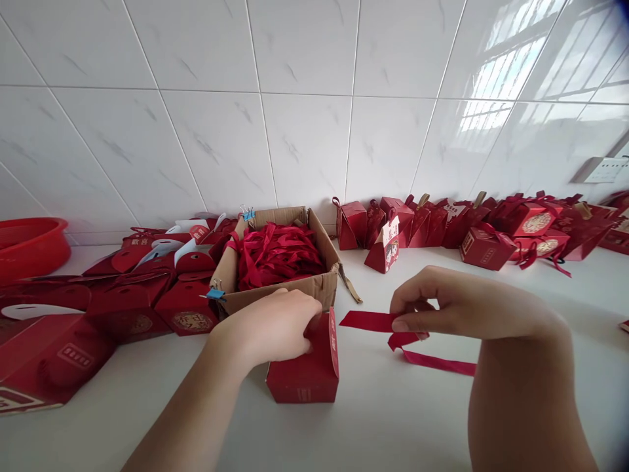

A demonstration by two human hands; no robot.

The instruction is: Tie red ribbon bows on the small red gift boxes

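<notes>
A small red gift box [304, 377] stands on the white counter in front of me, its top flaps partly up. My left hand [272, 324] is curled over the box's top, gripping it. My right hand [457, 301] hovers just right of the box and pinches a red ribbon [422, 347] between thumb and fingers. One flat end of the ribbon points left toward the box; the other trails down to the right under my forearm.
A cardboard carton [322, 285] full of red ribbons sits behind the gift box. Flat unfolded red boxes [128, 288] pile up at the left, near a red basin [29, 246]. Finished tied boxes [486, 233] line the tiled wall at the right.
</notes>
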